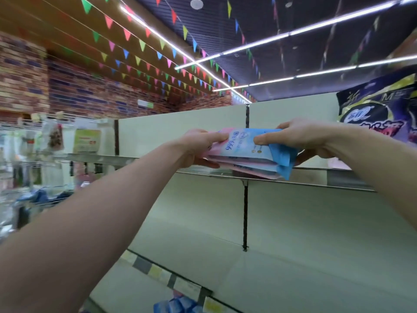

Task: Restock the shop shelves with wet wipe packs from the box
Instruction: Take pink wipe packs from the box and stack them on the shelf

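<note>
my fingers [216, 137] clamp the stack of wet wipe packs [246, 152] from both ends, left hand [198, 147] and right hand [300, 137], so none slip. i hold it level at the top shelf [316, 179] edge to slide in flat.

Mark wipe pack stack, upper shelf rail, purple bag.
Blue-and-pink stack of wet wipe packs [244, 150]: head view, top pack's printed face.
Grey metal shelf rail [343, 179]: head view, bare front edge.
Dark purple plastic bag [383, 109]: head view, printed front.

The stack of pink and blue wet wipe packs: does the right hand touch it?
Touching. The head view shows the right hand with its thumb on top of the stack of pink and blue wet wipe packs and fingers under it.
</note>
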